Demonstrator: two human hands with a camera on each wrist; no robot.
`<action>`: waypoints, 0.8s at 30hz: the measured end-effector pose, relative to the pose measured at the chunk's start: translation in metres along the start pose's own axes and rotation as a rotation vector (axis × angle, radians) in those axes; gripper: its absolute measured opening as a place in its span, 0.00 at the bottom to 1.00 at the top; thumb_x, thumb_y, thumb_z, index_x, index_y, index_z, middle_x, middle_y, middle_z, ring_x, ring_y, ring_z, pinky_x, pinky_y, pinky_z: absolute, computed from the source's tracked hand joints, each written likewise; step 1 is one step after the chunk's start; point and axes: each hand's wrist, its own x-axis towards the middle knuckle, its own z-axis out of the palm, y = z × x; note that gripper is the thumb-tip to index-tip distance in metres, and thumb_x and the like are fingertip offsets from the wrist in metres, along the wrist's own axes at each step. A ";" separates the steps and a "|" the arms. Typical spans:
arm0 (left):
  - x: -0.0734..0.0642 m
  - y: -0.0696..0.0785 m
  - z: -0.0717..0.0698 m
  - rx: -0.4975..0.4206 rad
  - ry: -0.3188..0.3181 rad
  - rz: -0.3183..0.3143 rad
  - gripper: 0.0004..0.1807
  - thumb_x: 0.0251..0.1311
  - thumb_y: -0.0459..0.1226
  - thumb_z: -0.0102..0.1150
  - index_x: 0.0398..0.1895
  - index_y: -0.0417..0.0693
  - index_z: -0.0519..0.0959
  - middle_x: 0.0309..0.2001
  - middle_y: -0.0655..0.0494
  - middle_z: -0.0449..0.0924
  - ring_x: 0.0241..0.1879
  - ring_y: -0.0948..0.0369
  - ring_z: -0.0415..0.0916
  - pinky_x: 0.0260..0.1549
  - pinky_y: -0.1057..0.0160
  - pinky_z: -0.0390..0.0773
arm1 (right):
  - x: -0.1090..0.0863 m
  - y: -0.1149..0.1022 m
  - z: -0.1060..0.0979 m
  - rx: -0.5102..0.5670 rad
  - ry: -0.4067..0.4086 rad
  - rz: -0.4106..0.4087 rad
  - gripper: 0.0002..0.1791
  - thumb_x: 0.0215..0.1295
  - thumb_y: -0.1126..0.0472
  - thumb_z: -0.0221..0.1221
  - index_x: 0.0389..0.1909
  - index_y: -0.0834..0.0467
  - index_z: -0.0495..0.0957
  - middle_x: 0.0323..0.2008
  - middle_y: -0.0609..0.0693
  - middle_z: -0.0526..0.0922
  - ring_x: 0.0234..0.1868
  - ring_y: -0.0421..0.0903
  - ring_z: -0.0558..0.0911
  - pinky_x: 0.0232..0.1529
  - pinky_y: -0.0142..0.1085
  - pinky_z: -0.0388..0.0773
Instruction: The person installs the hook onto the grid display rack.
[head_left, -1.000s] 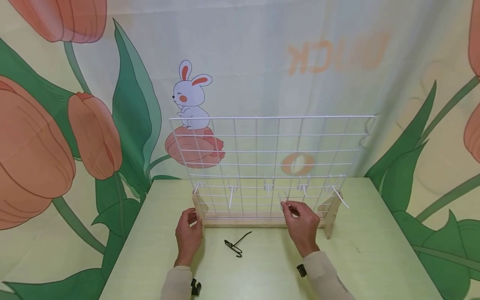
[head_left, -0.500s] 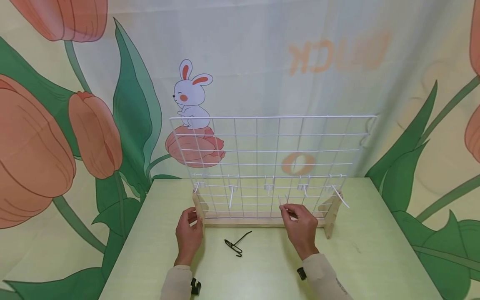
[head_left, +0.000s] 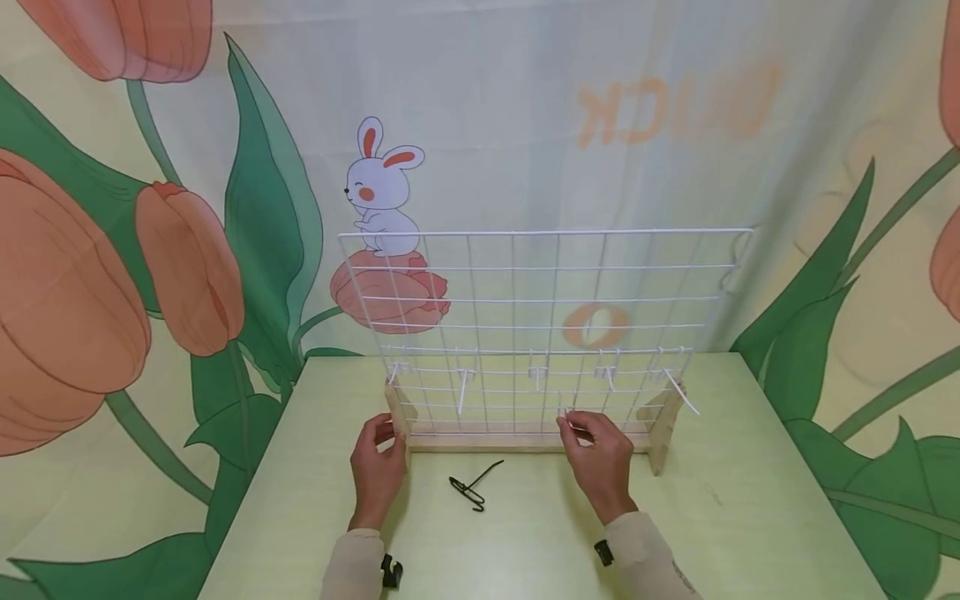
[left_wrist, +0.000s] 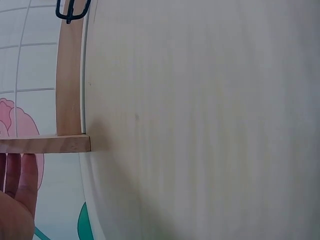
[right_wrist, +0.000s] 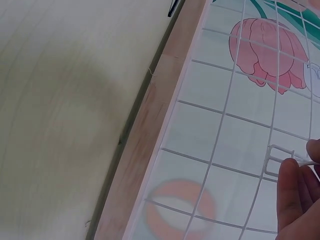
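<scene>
My right hand (head_left: 597, 457) pinches a small white wire hook (right_wrist: 281, 148) between thumb and fingertips, in front of the lower part of a white wire grid (head_left: 513, 298). The hook's squared wire end overlaps the grid in the right wrist view. At the far side, my left hand (head_left: 377, 467) has its fingertips against the wooden left leg (head_left: 398, 421) of the grid's stand. Its fingers look fairly straight in the left wrist view, ending at the wood's edge. A black wire hook (head_left: 468, 490) lies on the table between my hands.
Several white hooks hang in a row along the grid, among them a long one (head_left: 462, 392) and one at the right (head_left: 681, 392). A wooden right leg (head_left: 662, 433) and base bar (head_left: 487, 444) carry the grid. Behind the pale table (head_left: 300, 500) hangs a printed curtain (head_left: 510, 108).
My right hand has shifted slightly down and to the left, bringing the white hook lower in front of the grid. The left hand has stayed at the wooden leg.
</scene>
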 end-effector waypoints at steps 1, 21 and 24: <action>0.000 -0.001 0.000 -0.006 0.000 0.000 0.20 0.67 0.29 0.68 0.60 0.48 0.79 0.50 0.48 0.86 0.52 0.52 0.85 0.44 0.64 0.89 | 0.000 0.000 0.000 -0.003 -0.005 0.001 0.08 0.56 0.68 0.77 0.36 0.63 0.91 0.36 0.55 0.92 0.32 0.50 0.92 0.37 0.22 0.85; 0.001 -0.001 0.001 -0.023 0.028 0.024 0.21 0.66 0.29 0.70 0.60 0.49 0.80 0.50 0.48 0.86 0.52 0.51 0.86 0.42 0.68 0.87 | -0.013 -0.004 -0.007 -0.037 0.000 0.098 0.09 0.56 0.66 0.78 0.36 0.61 0.89 0.33 0.54 0.92 0.29 0.51 0.92 0.31 0.37 0.89; 0.000 -0.001 0.000 -0.019 0.027 0.019 0.21 0.66 0.30 0.70 0.60 0.49 0.80 0.50 0.47 0.86 0.52 0.51 0.86 0.42 0.66 0.88 | -0.016 -0.003 -0.008 -0.039 -0.019 0.117 0.09 0.57 0.64 0.78 0.36 0.61 0.89 0.33 0.53 0.93 0.29 0.50 0.92 0.32 0.37 0.89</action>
